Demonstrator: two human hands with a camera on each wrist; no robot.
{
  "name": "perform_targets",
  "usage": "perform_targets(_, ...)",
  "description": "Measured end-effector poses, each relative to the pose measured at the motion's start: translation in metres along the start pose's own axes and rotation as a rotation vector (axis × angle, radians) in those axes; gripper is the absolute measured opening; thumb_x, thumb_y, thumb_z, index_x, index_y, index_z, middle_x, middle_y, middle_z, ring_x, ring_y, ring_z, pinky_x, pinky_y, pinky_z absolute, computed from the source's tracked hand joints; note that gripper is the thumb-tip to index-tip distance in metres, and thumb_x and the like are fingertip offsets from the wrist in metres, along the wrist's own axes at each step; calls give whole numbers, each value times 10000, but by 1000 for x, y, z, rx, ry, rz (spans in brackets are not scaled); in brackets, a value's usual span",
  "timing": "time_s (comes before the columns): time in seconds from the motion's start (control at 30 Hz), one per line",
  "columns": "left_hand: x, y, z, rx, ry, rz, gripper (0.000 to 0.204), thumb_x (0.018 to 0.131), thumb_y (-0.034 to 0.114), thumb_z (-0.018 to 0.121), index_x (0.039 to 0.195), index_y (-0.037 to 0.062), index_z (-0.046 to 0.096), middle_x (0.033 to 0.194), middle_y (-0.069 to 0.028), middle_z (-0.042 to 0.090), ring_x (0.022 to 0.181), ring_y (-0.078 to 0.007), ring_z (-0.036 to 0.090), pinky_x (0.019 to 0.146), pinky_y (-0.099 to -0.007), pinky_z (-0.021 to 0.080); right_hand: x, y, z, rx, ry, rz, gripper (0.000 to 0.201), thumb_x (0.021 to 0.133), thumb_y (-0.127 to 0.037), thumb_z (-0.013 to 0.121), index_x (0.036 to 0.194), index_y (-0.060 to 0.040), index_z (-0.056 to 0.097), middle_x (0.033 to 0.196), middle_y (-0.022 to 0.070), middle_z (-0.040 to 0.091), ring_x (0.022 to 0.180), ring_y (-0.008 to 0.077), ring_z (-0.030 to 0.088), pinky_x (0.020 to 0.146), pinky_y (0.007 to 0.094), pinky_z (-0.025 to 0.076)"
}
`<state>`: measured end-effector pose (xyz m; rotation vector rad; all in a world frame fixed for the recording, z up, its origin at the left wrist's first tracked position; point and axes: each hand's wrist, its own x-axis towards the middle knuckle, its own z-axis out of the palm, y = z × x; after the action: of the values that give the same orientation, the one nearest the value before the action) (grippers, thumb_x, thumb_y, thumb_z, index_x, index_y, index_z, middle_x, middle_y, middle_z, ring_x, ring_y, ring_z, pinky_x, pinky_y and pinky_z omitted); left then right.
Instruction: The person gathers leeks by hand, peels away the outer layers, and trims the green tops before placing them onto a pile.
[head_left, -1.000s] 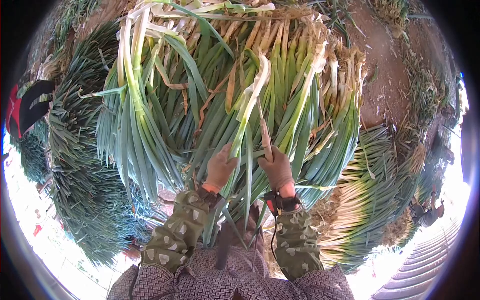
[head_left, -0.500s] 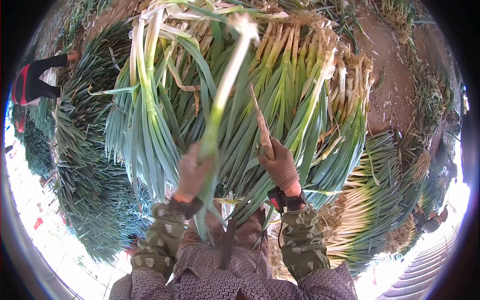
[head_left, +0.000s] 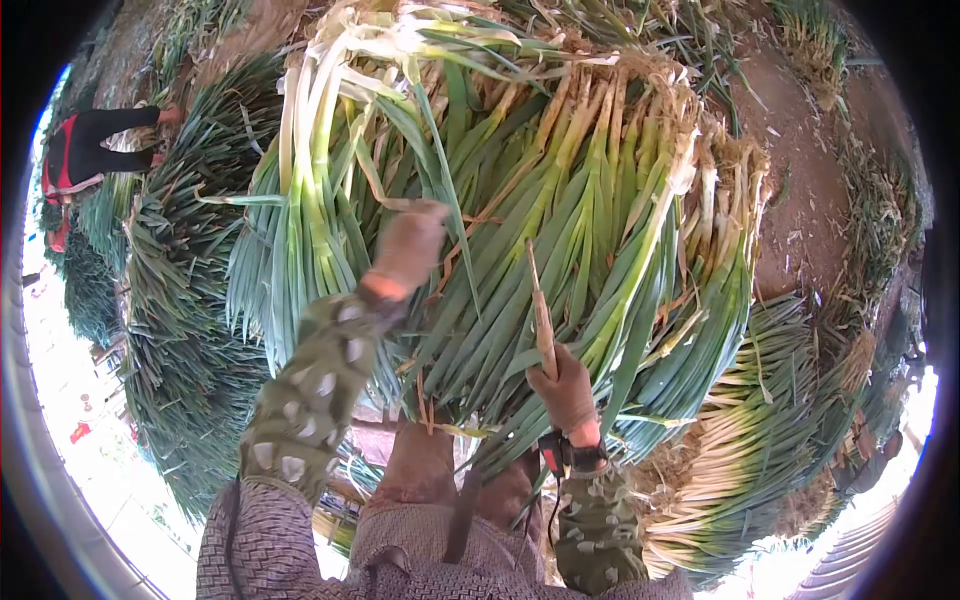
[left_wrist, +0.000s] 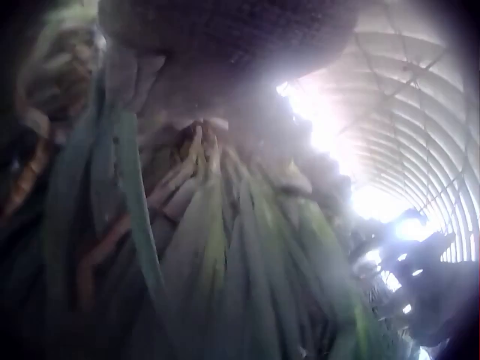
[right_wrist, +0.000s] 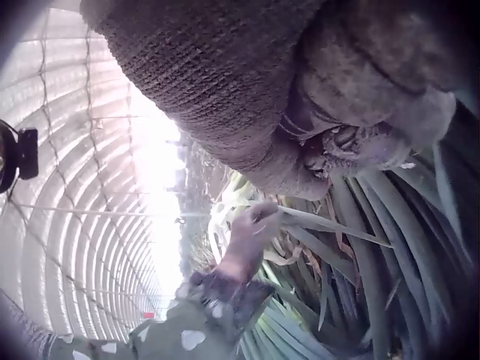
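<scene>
My gloved left hand, blurred, is over the upper left of a large heap of leeks; whether its fingers hold anything is unclear. Beside it a long green leaf hangs down from white stalks lying across the heap's top. In the right wrist view the left hand is near that leaf. My gloved right hand grips a narrow, knife-like tool pointing up over the lower leaves. Leek leaves fan out below the glove in the left wrist view.
More leek piles lie at the left and lower right. Bare soil shows at the right. Someone in dark and red clothing bends at the far left. A dark strap hangs by my lap.
My left hand has moved up and away from my lap, and the leek it held is no longer seen in front of me. The right hand, still holding the tool, sits slightly lower in view.
</scene>
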<state>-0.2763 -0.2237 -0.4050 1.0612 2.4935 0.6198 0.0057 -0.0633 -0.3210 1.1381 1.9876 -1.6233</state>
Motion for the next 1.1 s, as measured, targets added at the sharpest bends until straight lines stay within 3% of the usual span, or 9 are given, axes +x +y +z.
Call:
perform_targets(0.17, 102, -11, 108, 431, 157, 22, 417, 862, 67, 607, 1275, 25, 559, 1263, -142, 606, 1142, -325, 604, 907, -425, 514, -17, 5, -3, 104, 9, 90, 309, 809, -163, 707, 1041, 18, 613, 723, 36, 536, 682, 123, 465, 643, 324, 452)
perform_targets(0.27, 149, -21, 126, 630, -91, -232, 474, 873, 133, 638, 1319, 48, 505, 1224, -107, 580, 1125, -271, 586, 861, -402, 515, -25, 18, -5, 122, 5, 137, 329, 815, -167, 715, 1067, 20, 614, 721, 19, 535, 688, 105, 465, 637, 317, 452)
perform_targets(0.37, 158, -17, 138, 744, 5, -298, 432, 893, 189, 635, 1288, 67, 509, 1128, -80, 560, 1055, -238, 580, 809, -386, 521, -28, 37, -5, 99, -71, 249, 432, 805, -161, 720, 1193, -2, 614, 888, 179, 673, 816, 259, 679, 780, 368, 530)
perform_targets(0.5, 160, -17, 162, 842, 155, -444, 436, 890, 208, 646, 1282, 68, 518, 1085, -67, 533, 1072, -228, 551, 756, -375, 527, -27, 47, -4, 71, -92, 224, 462, 797, -149, 722, 1222, -6, 609, 921, 191, 680, 833, 270, 690, 784, 373, 533)
perform_targets(0.6, 164, -18, 155, 798, -26, -520, 404, 896, 181, 643, 1266, 61, 535, 1164, -97, 539, 1123, -234, 532, 767, -388, 544, -29, 44, -9, 128, -52, 168, 381, 792, -134, 717, 1131, 16, 626, 718, 41, 554, 672, 104, 503, 632, 304, 474)
perform_targets(0.7, 174, -23, 138, 897, -253, -376, 358, 874, 220, 689, 1180, 68, 582, 1203, -141, 591, 1114, -283, 589, 802, -431, 560, -31, 36, -21, 158, -73, 213, 458, 797, -133, 706, 1225, -3, 610, 912, 185, 676, 835, 274, 700, 776, 365, 535)
perform_targets(0.83, 152, -22, 92, 1, -347, -459, 435, 789, 232, 732, 1113, -20, 589, 1119, -235, 676, 996, -423, 669, 872, -466, 522, -42, 44, -33, 141, -55, 168, 462, 801, -128, 699, 1235, 2, 608, 885, 167, 679, 803, 235, 694, 758, 361, 537)
perform_targets(0.97, 68, 46, 69, -819, -459, -253, 560, 783, 124, 693, 1288, -52, 525, 1061, -140, 628, 938, -214, 605, 824, -371, 521, -62, 36, -45, 196, -32, 159, 400, 804, -122, 692, 1170, 15, 608, 811, 127, 635, 740, 165, 618, 700, 335, 511)
perform_targets(1.1, -54, 112, 105, -719, -612, -282, 566, 827, 109, 699, 1328, -62, 499, 1141, -179, 648, 1024, -259, 638, 914, -366, 514, -85, 22, -51, 245, 31, 126, 324, 816, -126, 687, 1090, 28, 609, 760, 97, 595, 684, 148, 556, 647, 332, 483)
